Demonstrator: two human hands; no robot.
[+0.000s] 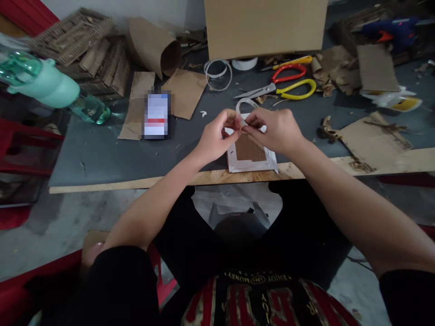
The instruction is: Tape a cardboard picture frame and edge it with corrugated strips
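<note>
Near the table's front edge, my left hand (220,134) and my right hand (275,129) meet with fingertips pinched close together. Between them is a narrow roll of whitish tape (245,105), its ring standing up behind my fingers. My right thumb and fingers grip the roll's lower side. My left thumb and forefinger pinch at the same spot, seemingly on the tape's end, though the fingertips hide it. Under my hands lies a small brown cardboard rectangle (251,152) with white strips along its borders, partly covered by my hands.
Scissors (272,89) with red and yellow handles lie beyond my hands, near another tape ring (219,81). A phone (156,120) rests on cardboard at left, beside a green bottle (50,86). A glue bottle (394,98) and glue gun (390,34) are at right. A cardboard box (265,27) stands behind.
</note>
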